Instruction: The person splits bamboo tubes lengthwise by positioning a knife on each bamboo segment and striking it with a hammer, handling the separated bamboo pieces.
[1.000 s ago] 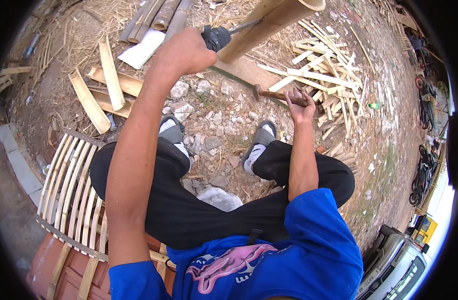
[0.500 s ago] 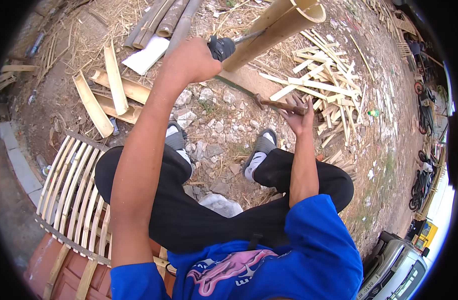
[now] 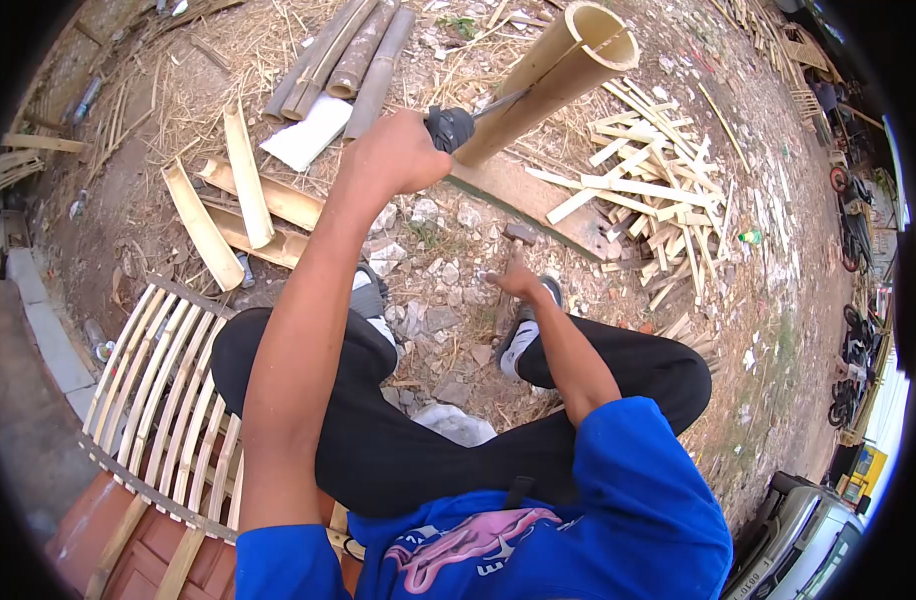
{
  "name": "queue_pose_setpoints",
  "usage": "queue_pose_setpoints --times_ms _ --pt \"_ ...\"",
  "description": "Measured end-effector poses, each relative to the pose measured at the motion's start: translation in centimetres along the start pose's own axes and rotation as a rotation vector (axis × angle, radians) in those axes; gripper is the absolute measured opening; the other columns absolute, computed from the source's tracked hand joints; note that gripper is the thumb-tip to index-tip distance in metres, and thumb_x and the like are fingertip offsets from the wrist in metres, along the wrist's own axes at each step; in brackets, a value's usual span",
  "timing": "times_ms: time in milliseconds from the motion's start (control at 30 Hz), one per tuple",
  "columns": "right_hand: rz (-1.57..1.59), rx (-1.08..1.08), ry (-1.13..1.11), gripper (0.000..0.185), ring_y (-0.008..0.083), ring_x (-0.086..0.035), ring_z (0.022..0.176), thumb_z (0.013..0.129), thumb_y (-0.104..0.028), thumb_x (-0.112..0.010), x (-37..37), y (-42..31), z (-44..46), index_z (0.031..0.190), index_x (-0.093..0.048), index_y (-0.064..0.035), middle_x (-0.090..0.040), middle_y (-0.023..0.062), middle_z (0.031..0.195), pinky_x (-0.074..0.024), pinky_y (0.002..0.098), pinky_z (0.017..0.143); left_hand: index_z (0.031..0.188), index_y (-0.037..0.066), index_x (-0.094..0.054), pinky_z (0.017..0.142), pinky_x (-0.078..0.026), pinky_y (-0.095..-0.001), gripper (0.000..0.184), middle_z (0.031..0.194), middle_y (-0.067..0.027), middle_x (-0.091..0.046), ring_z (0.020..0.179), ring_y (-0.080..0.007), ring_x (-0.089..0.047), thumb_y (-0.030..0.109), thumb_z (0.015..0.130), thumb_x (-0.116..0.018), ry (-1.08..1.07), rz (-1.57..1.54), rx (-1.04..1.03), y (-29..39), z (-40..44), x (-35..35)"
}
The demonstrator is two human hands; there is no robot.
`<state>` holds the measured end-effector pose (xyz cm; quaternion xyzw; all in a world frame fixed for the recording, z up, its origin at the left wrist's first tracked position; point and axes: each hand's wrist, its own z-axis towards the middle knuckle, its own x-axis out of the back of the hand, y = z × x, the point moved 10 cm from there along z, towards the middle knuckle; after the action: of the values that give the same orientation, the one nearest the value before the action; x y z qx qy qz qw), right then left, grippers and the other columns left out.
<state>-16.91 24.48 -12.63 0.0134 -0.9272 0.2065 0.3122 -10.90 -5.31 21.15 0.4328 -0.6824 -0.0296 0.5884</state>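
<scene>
My left hand is closed round the black-wrapped handle of a knife. Its blade is lodged in the side of a thick bamboo tube, where a split line runs near the rim. The tube stands tilted on a wooden plank lying on the ground. In my right hand is a hammer, held by its wooden handle, with its metal head pointing away from me, short of the plank. The fingers partly hide the handle.
Split bamboo strips lie heaped right of the plank. Halved bamboo pieces and whole dark poles lie to the left. A slatted bamboo frame is beside my left knee. Stones cover the ground between my feet. Motorbikes and a car stand far right.
My right hand has swung the hammer down and to the left, from over the plank's right end to above my right foot. My left hand keeps its hold on the knife.
</scene>
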Motion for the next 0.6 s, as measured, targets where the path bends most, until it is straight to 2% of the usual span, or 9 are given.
queue_pose_setpoints --times_ms 67,100,133,233,267,367,400,600 --pt "-0.055 -0.103 0.050 0.112 0.0476 -0.051 0.123 0.075 -0.044 -0.074 -3.1 0.1 -1.7 0.149 -0.006 0.0062 -0.042 0.0373 0.138 -0.0421 0.0458 0.104 0.090 -0.005 -0.068 0.080 -0.053 -0.0419 0.036 0.088 -0.0271 -0.068 0.087 -0.0396 -0.067 0.023 0.067 -0.068 0.019 -0.014 -0.014 0.4 -0.1 0.4" --pt "-0.082 -0.154 0.071 0.113 0.0489 -0.050 0.122 0.075 -0.040 -0.075 -4.5 0.7 -2.8 0.149 -0.005 0.0063 -0.042 0.0379 0.138 -0.0417 0.0463 0.105 0.090 -0.005 -0.068 0.080 -0.053 -0.0420 0.037 0.088 -0.0267 -0.068 0.087 -0.0394 -0.067 0.023 0.067 -0.068 0.019 -0.016 -0.022 0.4 0.0 0.1" --pt "0.011 -0.164 0.139 0.110 0.0498 -0.049 0.122 0.073 -0.031 -0.074 -5.5 1.2 -3.4 0.149 -0.004 0.0049 -0.044 0.0401 0.134 -0.0405 0.0461 0.105 0.091 -0.005 -0.068 0.080 -0.053 -0.0421 0.037 0.088 -0.0263 -0.069 0.087 -0.0392 -0.067 0.023 0.067 -0.068 0.024 -0.013 -0.031 0.3 0.2 0.0" --pt "0.255 -0.145 0.383 0.106 0.0484 -0.050 0.123 0.073 -0.025 -0.072 -6.6 2.5 -4.4 0.148 -0.005 0.0079 -0.044 0.0407 0.133 -0.0405 0.0448 0.105 0.093 -0.002 -0.070 0.084 -0.052 -0.0430 0.035 0.095 -0.0253 -0.069 0.093 -0.0391 -0.067 0.020 0.067 -0.062 0.007 0.023 -0.005 0.1 0.0 -0.1" --pt "0.347 -0.288 0.377 0.104 0.0458 -0.049 0.125 0.072 -0.022 -0.072 -7.2 4.2 -4.3 0.146 -0.006 0.0122 -0.045 0.0394 0.133 -0.0402 0.0433 0.105 0.094 -0.001 -0.071 0.087 -0.052 -0.0434 0.035 0.098 -0.0250 -0.069 0.095 -0.0392 -0.067 0.019 0.067 -0.059 0.001 0.032 0.010 0.2 -0.2 0.0" --pt "0.586 -0.249 0.382 0.103 0.0421 -0.052 0.124 0.070 -0.022 -0.074 -8.6 8.1 0.3 0.144 -0.011 0.0153 -0.047 0.0380 0.132 -0.0397 0.0406 0.105 0.095 -0.001 -0.071 0.087 -0.052 -0.0436 0.036 0.098 -0.0253 -0.069 0.096 -0.0392 -0.067 0.019 0.067 -0.059 -0.001 0.049 0.052 0.8 -1.1 0.8" --pt "0.573 -0.263 0.428 0.101 0.0396 -0.055 0.120 0.069 -0.022 -0.075 -8.4 7.6 0.5 0.142 -0.015 0.0156 -0.051 0.0365 0.128 -0.0420 0.0382 0.103 0.096 -0.001 -0.071 0.087 -0.052 -0.0436 0.037 0.097 -0.0253 -0.069 0.096 -0.0391 -0.067 0.019 0.067 -0.060 -0.005 0.053 0.042 0.9 -0.9 0.7" --pt "0.343 -0.333 0.318 0.092 0.0430 -0.057 0.117 0.073 -0.022 -0.074 -10.2 7.4 3.8 0.140 -0.023 0.0141 -0.054 0.0337 0.127 -0.0460 0.0418 0.099 0.097 0.000 -0.071 0.085 -0.053 -0.0436 0.038 0.096 -0.0247 -0.070 0.095 -0.0390 -0.067 0.019 0.067 -0.060 0.006 0.057 0.034 0.8 -0.6 0.5"
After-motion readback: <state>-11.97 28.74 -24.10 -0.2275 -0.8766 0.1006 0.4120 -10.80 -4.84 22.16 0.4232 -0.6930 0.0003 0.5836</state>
